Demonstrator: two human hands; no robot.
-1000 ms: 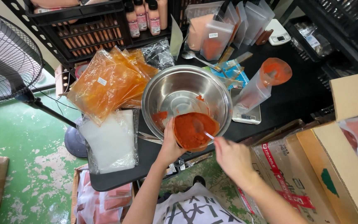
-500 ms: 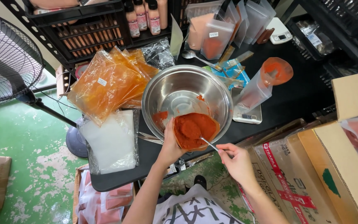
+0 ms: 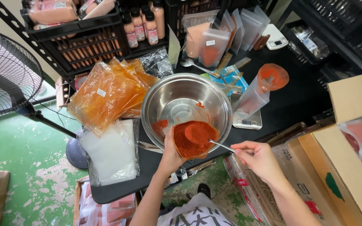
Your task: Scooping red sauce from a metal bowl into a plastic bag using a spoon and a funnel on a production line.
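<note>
Left hand (image 3: 170, 152) holds clear pouch of red powder (image 3: 193, 140), nearly full; right hand (image 3: 258, 157) grips metal spoon (image 3: 208, 138), steel bowl (image 3: 170, 100) almost emptied

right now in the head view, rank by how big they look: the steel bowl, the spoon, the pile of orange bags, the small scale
1. Pile of orange bags and steel bowl: close in spread, so I won't rank one over the other.
2. Small scale, partly hidden by the bowl and the pouch standing on it.
3. Spoon, in the right hand.
</note>
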